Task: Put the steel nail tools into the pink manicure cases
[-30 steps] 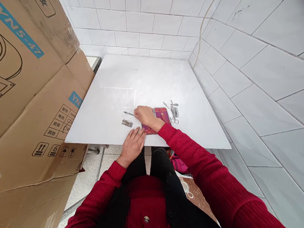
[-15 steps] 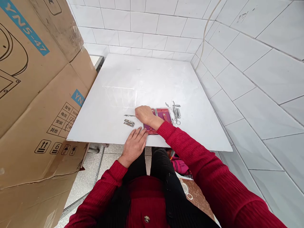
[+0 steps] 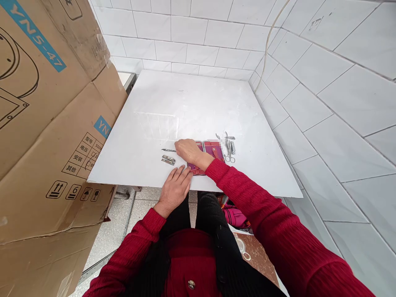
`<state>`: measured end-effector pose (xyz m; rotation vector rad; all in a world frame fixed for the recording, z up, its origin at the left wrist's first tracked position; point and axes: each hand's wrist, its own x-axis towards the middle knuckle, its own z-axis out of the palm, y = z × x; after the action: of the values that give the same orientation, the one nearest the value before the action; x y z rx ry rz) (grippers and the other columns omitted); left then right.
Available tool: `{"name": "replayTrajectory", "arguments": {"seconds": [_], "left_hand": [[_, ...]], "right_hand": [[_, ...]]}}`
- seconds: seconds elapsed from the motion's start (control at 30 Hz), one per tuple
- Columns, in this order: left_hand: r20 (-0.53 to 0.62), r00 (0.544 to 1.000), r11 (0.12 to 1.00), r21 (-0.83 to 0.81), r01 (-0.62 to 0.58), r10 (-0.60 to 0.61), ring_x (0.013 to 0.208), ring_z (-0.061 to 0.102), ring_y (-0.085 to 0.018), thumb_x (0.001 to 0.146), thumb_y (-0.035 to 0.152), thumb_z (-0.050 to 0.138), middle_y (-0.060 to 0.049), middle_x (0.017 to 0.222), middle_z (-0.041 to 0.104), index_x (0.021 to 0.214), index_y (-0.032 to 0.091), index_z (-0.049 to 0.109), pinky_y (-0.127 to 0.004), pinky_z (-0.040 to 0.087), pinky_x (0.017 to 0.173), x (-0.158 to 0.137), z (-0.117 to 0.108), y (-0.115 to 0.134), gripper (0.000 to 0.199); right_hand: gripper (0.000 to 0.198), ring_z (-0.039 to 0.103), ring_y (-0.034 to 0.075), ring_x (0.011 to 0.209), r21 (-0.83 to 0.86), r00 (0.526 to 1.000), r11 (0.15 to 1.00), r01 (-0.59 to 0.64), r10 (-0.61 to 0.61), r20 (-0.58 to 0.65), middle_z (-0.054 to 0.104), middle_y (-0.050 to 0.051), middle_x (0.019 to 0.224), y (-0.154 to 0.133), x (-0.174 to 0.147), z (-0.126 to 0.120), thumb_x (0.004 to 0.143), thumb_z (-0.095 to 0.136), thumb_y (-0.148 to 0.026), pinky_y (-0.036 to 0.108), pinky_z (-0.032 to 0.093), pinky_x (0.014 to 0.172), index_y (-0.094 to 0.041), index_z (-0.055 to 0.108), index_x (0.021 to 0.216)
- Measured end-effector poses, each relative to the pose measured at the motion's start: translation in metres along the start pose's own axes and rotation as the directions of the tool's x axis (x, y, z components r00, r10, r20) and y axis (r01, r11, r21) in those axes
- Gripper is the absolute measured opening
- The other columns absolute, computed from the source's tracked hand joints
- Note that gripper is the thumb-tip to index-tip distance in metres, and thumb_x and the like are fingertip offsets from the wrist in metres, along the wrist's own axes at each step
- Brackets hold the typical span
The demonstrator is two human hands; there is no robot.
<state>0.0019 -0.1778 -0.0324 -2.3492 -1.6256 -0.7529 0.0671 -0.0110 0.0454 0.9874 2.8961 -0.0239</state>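
My right hand (image 3: 188,150) is curled over the left half of an open red-and-purple manicure case (image 3: 213,149). Its fingertips point down and are hidden, so what they hold cannot be made out. A slim metal tool (image 3: 168,150) lies just left of those fingers. My left hand (image 3: 176,187) rests at the front edge of the table, fingers stretched out, their tips touching the case's lower left corner. Nail clippers (image 3: 168,160) lie side by side beyond its fingertips. Right of the case are small scissors (image 3: 229,158) and several other metal tools.
The white table (image 3: 154,90) meets tiled walls at the back and right. A large cardboard box (image 3: 62,136) stands close along the left side. Below the table's front edge, a pink-and-black cloth item (image 3: 235,216) shows on the right.
My right hand has shifted very slightly left and the slim tool's angle has changed a little. My left hand stays in place.
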Motion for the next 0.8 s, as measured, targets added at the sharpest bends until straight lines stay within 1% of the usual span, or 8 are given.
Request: {"name": "replayTrajectory", "arguments": {"seconds": [0.17, 0.27, 0.37, 0.47, 0.53, 0.6, 0.7, 0.8], "left_hand": [[0.001, 1.0, 1.0, -0.007, 0.005, -0.005, 0.141, 0.051, -0.028, 0.1, 0.015, 0.049, -0.011, 0.145, 0.061, 0.135, 0.017, 0.061, -0.049, 0.042, 0.117, 0.0, 0.0, 0.0, 0.037], [0.005, 1.0, 1.0, 0.001, 0.003, -0.003, 0.141, 0.051, -0.028, 0.1, 0.015, 0.048, -0.011, 0.146, 0.06, 0.135, 0.017, 0.06, -0.049, 0.042, 0.117, 0.0, 0.0, 0.0, 0.038], [0.0, 1.0, 1.0, 0.015, 0.0, 0.0, 0.14, 0.052, -0.028, 0.1, 0.015, 0.048, -0.011, 0.147, 0.06, 0.134, 0.016, 0.061, -0.049, 0.042, 0.117, 0.0, 0.0, 0.0, 0.036], [-0.008, 1.0, 1.0, 0.026, -0.003, 0.004, 0.139, 0.053, -0.029, 0.1, 0.015, 0.048, -0.011, 0.146, 0.061, 0.133, 0.014, 0.062, -0.048, 0.042, 0.117, 0.0, 0.0, 0.0, 0.035], [-0.004, 1.0, 1.0, 0.024, -0.004, 0.004, 0.139, 0.053, -0.028, 0.1, 0.015, 0.048, -0.011, 0.146, 0.061, 0.133, 0.015, 0.061, -0.048, 0.042, 0.117, 0.0, 0.0, 0.0, 0.035], [-0.001, 1.0, 1.0, 0.022, -0.005, 0.005, 0.139, 0.053, -0.028, 0.101, 0.015, 0.048, -0.01, 0.146, 0.061, 0.134, 0.016, 0.061, -0.048, 0.042, 0.117, 0.0, 0.001, 0.0, 0.036], [-0.007, 1.0, 1.0, 0.026, -0.007, 0.008, 0.138, 0.054, -0.029, 0.101, 0.015, 0.048, -0.01, 0.145, 0.061, 0.134, 0.015, 0.06, -0.048, 0.042, 0.117, 0.001, 0.001, 0.0, 0.035], [-0.006, 1.0, 1.0, 0.018, -0.006, 0.006, 0.14, 0.052, -0.028, 0.1, 0.014, 0.048, -0.011, 0.146, 0.061, 0.135, 0.016, 0.06, -0.048, 0.042, 0.117, 0.001, 0.001, -0.001, 0.037]], "right_hand": [[0.026, 0.07, 0.03, 0.104, 0.01, 1.0, 1.0, 0.016, -0.016, 0.002, 0.072, 0.021, 0.111, 0.0, 0.0, 0.0, 0.096, 0.049, -0.012, 0.035, 0.051, 0.084, -0.008, 0.069, 0.112], [0.027, 0.069, 0.027, 0.099, 0.059, 0.999, 0.998, -0.015, 0.017, -0.032, 0.072, 0.02, 0.112, 0.003, 0.0, 0.0, 0.099, 0.045, -0.013, 0.034, 0.049, 0.082, -0.008, 0.067, 0.112], [0.023, 0.068, 0.023, 0.089, 0.186, 0.994, 0.98, -0.071, 0.085, -0.071, 0.073, 0.016, 0.105, 0.009, -0.001, 0.002, 0.1, 0.045, -0.015, 0.031, 0.048, 0.078, -0.011, 0.067, 0.107], [0.018, 0.065, 0.019, 0.081, 0.395, 0.982, 0.911, -0.117, 0.166, -0.094, 0.074, 0.009, 0.094, 0.015, -0.003, 0.005, 0.095, 0.049, -0.011, 0.028, 0.046, 0.073, -0.014, 0.067, 0.096], [0.014, 0.064, 0.016, 0.076, 0.568, 0.97, 0.811, -0.138, 0.227, -0.089, 0.073, 0.005, 0.086, 0.02, -0.006, 0.01, 0.09, 0.054, -0.009, 0.025, 0.046, 0.07, -0.014, 0.067, 0.091], [0.018, 0.061, 0.013, 0.067, 0.746, 0.959, 0.648, -0.155, 0.281, -0.044, 0.071, 0.001, 0.078, 0.027, -0.01, 0.016, 0.085, 0.058, -0.009, 0.024, 0.047, 0.065, -0.014, 0.066, 0.1], [0.046, 0.056, 0.011, 0.055, 0.925, 0.954, 0.352, -0.144, 0.297, 0.036, 0.066, -0.005, 0.068, 0.038, -0.015, 0.025, 0.079, 0.063, -0.011, 0.023, 0.048, 0.057, -0.013, 0.059, 0.126], [0.059, 0.055, 0.01, 0.053, 0.99, 0.96, 0.125, -0.066, 0.279, 0.029, 0.063, -0.007, 0.065, 0.051, -0.021, 0.029, 0.074, 0.069, -0.014, 0.022, 0.045, 0.051, -0.012, 0.056, 0.132]]}}
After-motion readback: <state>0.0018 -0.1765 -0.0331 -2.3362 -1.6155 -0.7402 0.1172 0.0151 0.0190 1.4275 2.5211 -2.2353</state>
